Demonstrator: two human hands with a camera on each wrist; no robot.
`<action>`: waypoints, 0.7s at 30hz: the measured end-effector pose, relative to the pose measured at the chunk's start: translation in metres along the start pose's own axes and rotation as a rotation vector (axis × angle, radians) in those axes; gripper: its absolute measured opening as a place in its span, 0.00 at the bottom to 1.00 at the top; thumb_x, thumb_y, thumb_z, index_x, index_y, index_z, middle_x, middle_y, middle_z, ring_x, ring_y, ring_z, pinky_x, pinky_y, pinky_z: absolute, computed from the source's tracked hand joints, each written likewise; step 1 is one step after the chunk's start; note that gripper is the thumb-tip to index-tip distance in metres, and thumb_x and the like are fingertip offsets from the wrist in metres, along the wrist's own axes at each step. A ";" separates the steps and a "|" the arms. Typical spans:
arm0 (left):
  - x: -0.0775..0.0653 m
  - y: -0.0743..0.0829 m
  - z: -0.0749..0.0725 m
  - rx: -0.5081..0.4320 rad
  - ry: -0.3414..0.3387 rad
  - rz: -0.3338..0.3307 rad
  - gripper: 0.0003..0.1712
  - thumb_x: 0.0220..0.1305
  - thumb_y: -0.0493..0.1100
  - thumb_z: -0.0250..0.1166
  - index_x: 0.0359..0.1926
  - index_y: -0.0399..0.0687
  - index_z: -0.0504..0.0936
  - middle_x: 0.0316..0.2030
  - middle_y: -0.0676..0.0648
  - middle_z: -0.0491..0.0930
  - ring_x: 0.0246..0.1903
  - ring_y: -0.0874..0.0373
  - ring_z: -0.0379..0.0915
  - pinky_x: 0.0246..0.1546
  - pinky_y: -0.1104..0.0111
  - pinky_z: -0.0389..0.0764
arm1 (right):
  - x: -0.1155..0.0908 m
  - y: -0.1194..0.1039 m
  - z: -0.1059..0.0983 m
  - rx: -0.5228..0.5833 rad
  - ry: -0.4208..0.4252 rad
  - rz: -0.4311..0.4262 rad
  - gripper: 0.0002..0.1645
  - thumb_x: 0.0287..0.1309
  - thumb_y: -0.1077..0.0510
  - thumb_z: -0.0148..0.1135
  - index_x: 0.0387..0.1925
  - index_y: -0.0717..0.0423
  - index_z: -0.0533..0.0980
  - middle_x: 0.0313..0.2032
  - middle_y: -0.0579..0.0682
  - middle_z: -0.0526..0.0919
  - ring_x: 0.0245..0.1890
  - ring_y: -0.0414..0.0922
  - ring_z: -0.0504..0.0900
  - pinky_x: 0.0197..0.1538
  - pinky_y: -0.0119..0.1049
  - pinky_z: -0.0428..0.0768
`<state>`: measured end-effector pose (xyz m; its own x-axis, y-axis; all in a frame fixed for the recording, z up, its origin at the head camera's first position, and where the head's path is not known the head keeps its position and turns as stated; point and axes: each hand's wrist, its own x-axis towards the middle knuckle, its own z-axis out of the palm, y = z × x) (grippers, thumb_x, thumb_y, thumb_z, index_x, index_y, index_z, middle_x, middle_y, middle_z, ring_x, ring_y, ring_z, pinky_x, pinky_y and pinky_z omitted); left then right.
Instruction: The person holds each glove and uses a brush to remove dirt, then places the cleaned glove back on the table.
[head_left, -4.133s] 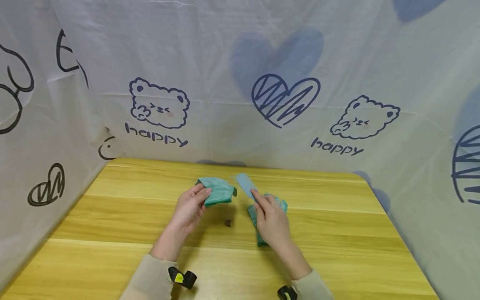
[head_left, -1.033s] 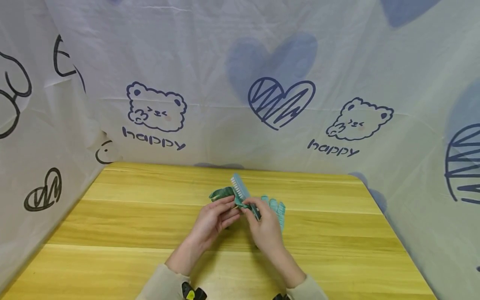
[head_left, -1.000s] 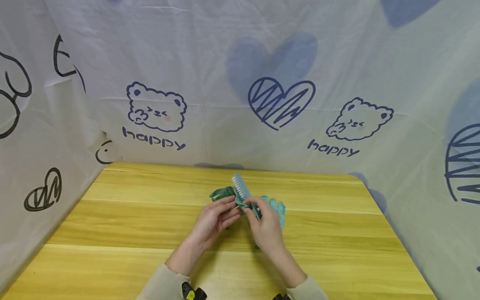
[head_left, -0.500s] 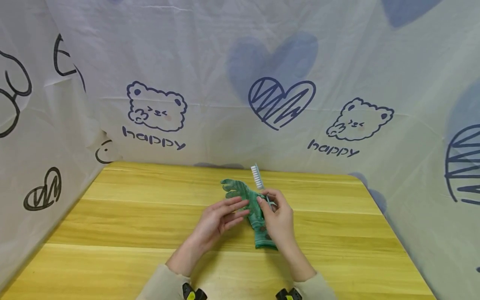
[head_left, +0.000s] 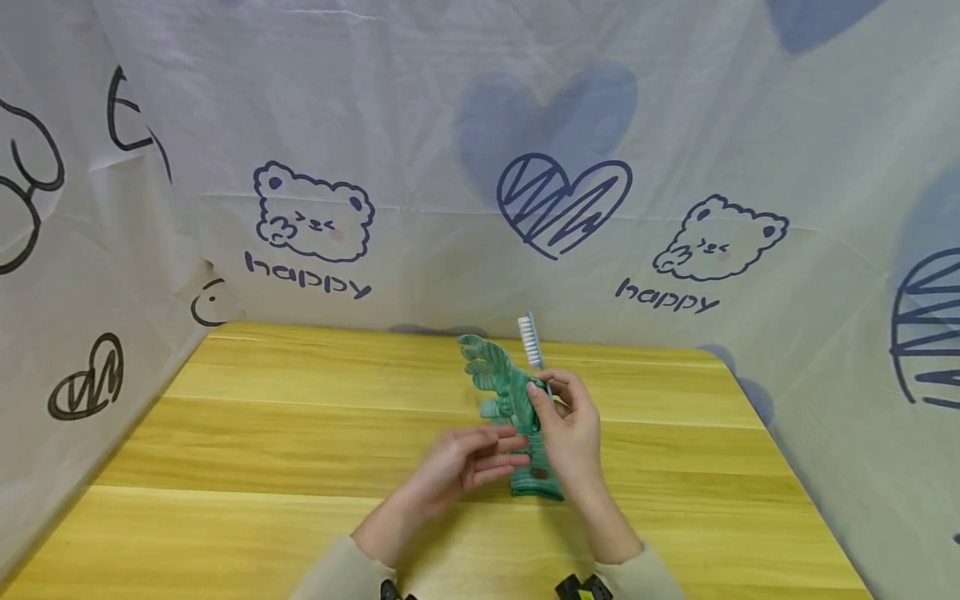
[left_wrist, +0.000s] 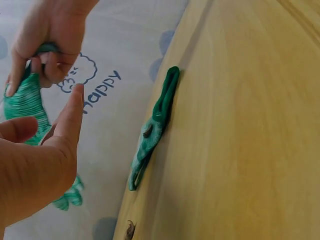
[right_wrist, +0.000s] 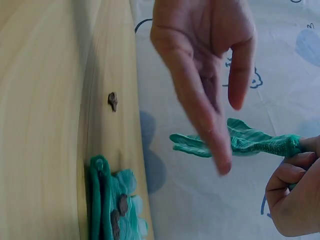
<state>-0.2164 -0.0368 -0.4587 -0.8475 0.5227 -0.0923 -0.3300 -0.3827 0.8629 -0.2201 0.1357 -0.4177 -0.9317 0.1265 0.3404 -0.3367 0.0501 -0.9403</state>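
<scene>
My right hand [head_left: 573, 429] pinches a green striped knit glove [head_left: 498, 375] near its cuff. In the same grip is a light blue brush [head_left: 529, 340], its white bristles facing left. The held glove hangs above the table with its fingers pointing up and left. My left hand [head_left: 468, 462] has straight, spread fingers and holds nothing; it is below the held glove. A second green glove [head_left: 538, 487] lies on the table under the hands, partly hidden. In the right wrist view, brown lumps [right_wrist: 122, 205] sit on this lying glove [right_wrist: 102, 200].
A small brown lump [right_wrist: 113, 101] lies on the wooden table [head_left: 262, 433], near the lying glove. A white cloth [head_left: 420, 167] with bear and heart drawings stands behind the table and along both sides.
Earlier the left hand held a folded glove while the right held the brush. Now the glove hangs unfolded from the right hand, which has moved up and right. The left hand has let go.
</scene>
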 end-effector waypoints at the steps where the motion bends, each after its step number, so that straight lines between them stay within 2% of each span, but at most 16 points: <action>1: 0.000 -0.001 0.001 -0.006 -0.006 -0.004 0.30 0.82 0.39 0.48 0.74 0.20 0.59 0.67 0.26 0.70 0.59 0.45 0.80 0.65 0.57 0.75 | 0.000 -0.001 0.001 0.012 -0.003 -0.003 0.11 0.71 0.65 0.64 0.52 0.62 0.76 0.49 0.61 0.83 0.36 0.43 0.85 0.37 0.28 0.81; 4: 0.000 -0.002 0.001 -0.025 0.001 0.006 0.31 0.82 0.41 0.47 0.73 0.19 0.58 0.68 0.25 0.68 0.60 0.44 0.80 0.64 0.59 0.77 | -0.002 -0.001 0.003 0.049 -0.014 -0.006 0.11 0.71 0.65 0.64 0.52 0.63 0.76 0.48 0.60 0.82 0.37 0.44 0.86 0.36 0.28 0.80; 8: 0.000 0.000 0.001 -0.073 0.059 0.043 0.31 0.82 0.41 0.47 0.72 0.18 0.58 0.69 0.24 0.66 0.58 0.46 0.81 0.60 0.64 0.80 | -0.005 0.000 0.006 0.074 -0.013 0.009 0.11 0.72 0.64 0.64 0.52 0.62 0.76 0.49 0.59 0.82 0.36 0.43 0.86 0.34 0.29 0.79; 13: -0.001 0.003 0.001 -0.111 0.120 0.103 0.31 0.83 0.40 0.45 0.74 0.17 0.54 0.70 0.21 0.61 0.58 0.49 0.81 0.61 0.66 0.79 | -0.005 0.005 0.009 0.083 0.018 0.032 0.12 0.71 0.64 0.65 0.53 0.62 0.77 0.49 0.58 0.80 0.36 0.43 0.86 0.34 0.29 0.81; 15: -0.002 0.004 0.001 -0.125 0.157 0.124 0.31 0.83 0.39 0.46 0.73 0.17 0.55 0.69 0.22 0.65 0.56 0.51 0.83 0.60 0.66 0.80 | -0.005 0.007 0.009 0.082 0.029 0.046 0.13 0.70 0.64 0.66 0.53 0.62 0.77 0.48 0.57 0.80 0.34 0.42 0.84 0.31 0.27 0.79; 17: -0.002 0.005 0.001 -0.140 0.199 0.142 0.29 0.83 0.39 0.47 0.72 0.18 0.59 0.64 0.25 0.73 0.52 0.54 0.84 0.60 0.65 0.80 | -0.005 0.010 0.010 0.076 0.035 0.063 0.13 0.70 0.63 0.66 0.53 0.61 0.77 0.47 0.56 0.79 0.32 0.41 0.82 0.29 0.27 0.77; 19: -0.001 0.006 0.001 -0.159 0.244 0.160 0.25 0.83 0.38 0.49 0.69 0.20 0.63 0.56 0.31 0.82 0.48 0.56 0.86 0.59 0.65 0.81 | -0.005 0.011 0.011 0.075 0.035 0.076 0.14 0.70 0.63 0.67 0.53 0.61 0.77 0.46 0.56 0.78 0.31 0.41 0.81 0.26 0.26 0.75; 21: 0.000 0.006 0.000 -0.175 0.285 0.173 0.21 0.82 0.37 0.51 0.65 0.24 0.67 0.48 0.41 0.86 0.45 0.58 0.86 0.57 0.66 0.82 | -0.006 0.014 0.013 0.077 0.030 0.088 0.14 0.70 0.62 0.67 0.53 0.60 0.77 0.46 0.56 0.78 0.29 0.40 0.80 0.22 0.27 0.75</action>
<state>-0.2180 -0.0389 -0.4532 -0.9705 0.2153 -0.1083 -0.2169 -0.5843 0.7820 -0.2211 0.1227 -0.4326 -0.9541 0.1563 0.2555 -0.2644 -0.0388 -0.9636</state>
